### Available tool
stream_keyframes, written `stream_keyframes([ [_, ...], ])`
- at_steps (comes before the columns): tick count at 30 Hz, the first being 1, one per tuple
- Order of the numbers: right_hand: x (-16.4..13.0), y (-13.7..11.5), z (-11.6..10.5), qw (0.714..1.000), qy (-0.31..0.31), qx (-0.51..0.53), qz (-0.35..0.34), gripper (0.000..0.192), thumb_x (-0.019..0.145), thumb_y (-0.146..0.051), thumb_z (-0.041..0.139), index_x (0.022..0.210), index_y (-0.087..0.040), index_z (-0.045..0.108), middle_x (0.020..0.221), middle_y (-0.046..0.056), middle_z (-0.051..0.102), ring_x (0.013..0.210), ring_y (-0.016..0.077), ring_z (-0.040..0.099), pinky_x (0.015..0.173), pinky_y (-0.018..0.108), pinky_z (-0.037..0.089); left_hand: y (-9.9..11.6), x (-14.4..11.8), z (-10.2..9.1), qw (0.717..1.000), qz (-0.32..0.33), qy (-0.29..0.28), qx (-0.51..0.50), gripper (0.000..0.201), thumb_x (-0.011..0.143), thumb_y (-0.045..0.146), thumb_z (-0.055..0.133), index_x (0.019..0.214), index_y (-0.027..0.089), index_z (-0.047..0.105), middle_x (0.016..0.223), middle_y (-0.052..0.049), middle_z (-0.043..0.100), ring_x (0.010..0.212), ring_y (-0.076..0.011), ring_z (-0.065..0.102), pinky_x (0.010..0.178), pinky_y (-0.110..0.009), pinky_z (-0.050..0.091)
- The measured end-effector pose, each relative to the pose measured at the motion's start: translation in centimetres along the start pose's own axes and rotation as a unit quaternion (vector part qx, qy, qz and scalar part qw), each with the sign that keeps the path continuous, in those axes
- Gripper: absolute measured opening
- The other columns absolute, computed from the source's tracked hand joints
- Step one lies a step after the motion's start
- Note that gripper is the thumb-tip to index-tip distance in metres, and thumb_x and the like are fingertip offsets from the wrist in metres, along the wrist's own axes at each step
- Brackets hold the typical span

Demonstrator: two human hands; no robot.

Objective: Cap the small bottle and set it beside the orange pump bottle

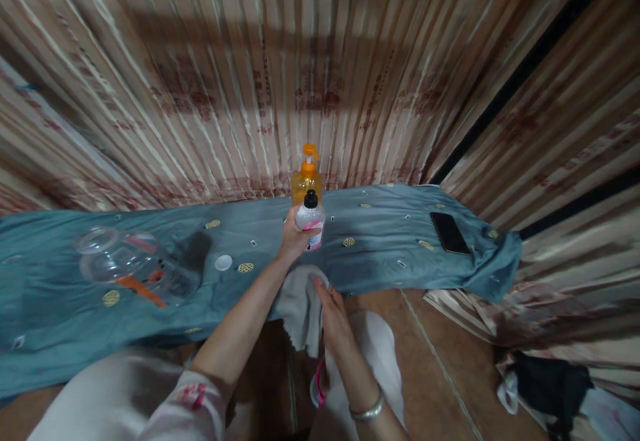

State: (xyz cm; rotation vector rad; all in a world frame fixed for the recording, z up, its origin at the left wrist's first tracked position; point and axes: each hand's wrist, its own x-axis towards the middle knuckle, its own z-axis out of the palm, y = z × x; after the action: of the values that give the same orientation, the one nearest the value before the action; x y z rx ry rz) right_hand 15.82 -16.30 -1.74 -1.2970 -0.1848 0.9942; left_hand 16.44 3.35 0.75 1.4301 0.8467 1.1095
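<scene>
My left hand [293, 234] is closed around a small clear bottle [311, 222] with a black cap and pink label, held upright over the blue-grey cloth [380, 241] on the table. Directly behind it stands an orange pump bottle [307, 178]. My right hand [333, 318] holds a white rag [300, 308] at the table's near edge, just below the small bottle. A silver bangle is on the right wrist.
A clear plastic jar [133, 264] lies on its side at the left, with a small white cap [223, 262] beside it. A black phone [450, 232] rests at the right end of the cloth. Striped curtains hang behind; dark clothes [550, 378] lie on the floor at right.
</scene>
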Motion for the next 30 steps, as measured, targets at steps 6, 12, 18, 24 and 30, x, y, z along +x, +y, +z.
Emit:
stream_keyframes([
  [6, 4.0, -3.9, 1.8, 0.996, -0.017, -0.015, -0.087, 0.045, 0.073, -0.062, 0.074, 0.093, -0.022, 0.08, 0.098, 0.004, 0.083, 0.106, 0.0268, 0.072, 0.095, 0.035, 0.054, -1.3, 0.6, 0.4, 1.0, 0.018, -0.013, -0.01, 0.068, 0.046, 0.019, 0.092, 0.107, 0.025, 0.063, 0.099, -0.001, 0.073, 0.093, -0.0243, 0.069, 0.087, -0.036, 0.053],
  [12, 6.0, -4.1, 1.9, 0.995, -0.022, 0.019, -0.097, 0.041, 0.071, -0.059, 0.076, 0.09, -0.023, 0.078, 0.095, 0.002, 0.083, 0.102, 0.0259, 0.073, 0.095, 0.036, 0.055, -1.6, 0.3, 0.5, 0.999, 0.032, -0.022, -0.002, 0.069, 0.052, 0.02, 0.091, 0.115, 0.021, 0.061, 0.105, -0.003, 0.073, 0.099, -0.0247, 0.069, 0.093, -0.036, 0.051],
  [18, 5.9, -3.2, 1.6, 0.996, -0.005, 0.045, -0.072, 0.042, 0.07, -0.059, 0.077, 0.092, -0.023, 0.079, 0.097, 0.003, 0.084, 0.104, 0.0268, 0.074, 0.1, 0.038, 0.055, -1.8, -0.1, 0.5, 0.999, 0.029, -0.029, 0.012, 0.073, 0.054, 0.02, 0.09, 0.121, 0.02, 0.059, 0.111, -0.004, 0.071, 0.103, -0.025, 0.068, 0.098, -0.038, 0.05],
  [24, 6.1, -3.0, 1.5, 0.997, 0.0, 0.061, -0.057, 0.044, 0.067, -0.06, 0.08, 0.091, -0.023, 0.078, 0.094, 0.003, 0.084, 0.098, 0.027, 0.076, 0.094, 0.038, 0.058, -2.2, -0.3, -0.3, 0.999, 0.026, -0.031, 0.01, 0.077, 0.056, 0.021, 0.091, 0.124, 0.02, 0.057, 0.124, -0.009, 0.07, 0.115, -0.0286, 0.068, 0.106, -0.043, 0.048],
  [30, 6.0, -1.9, 1.5, 0.997, 0.005, 0.067, -0.042, 0.046, 0.067, -0.059, 0.082, 0.092, -0.021, 0.077, 0.089, 0.003, 0.083, 0.098, 0.026, 0.077, 0.091, 0.037, 0.06, -2.4, -2.3, -2.0, 1.0, 0.024, -0.007, -0.011, 0.068, 0.06, 0.019, 0.089, 0.121, 0.021, 0.058, 0.127, -0.011, 0.07, 0.125, -0.0281, 0.066, 0.115, -0.046, 0.045],
])
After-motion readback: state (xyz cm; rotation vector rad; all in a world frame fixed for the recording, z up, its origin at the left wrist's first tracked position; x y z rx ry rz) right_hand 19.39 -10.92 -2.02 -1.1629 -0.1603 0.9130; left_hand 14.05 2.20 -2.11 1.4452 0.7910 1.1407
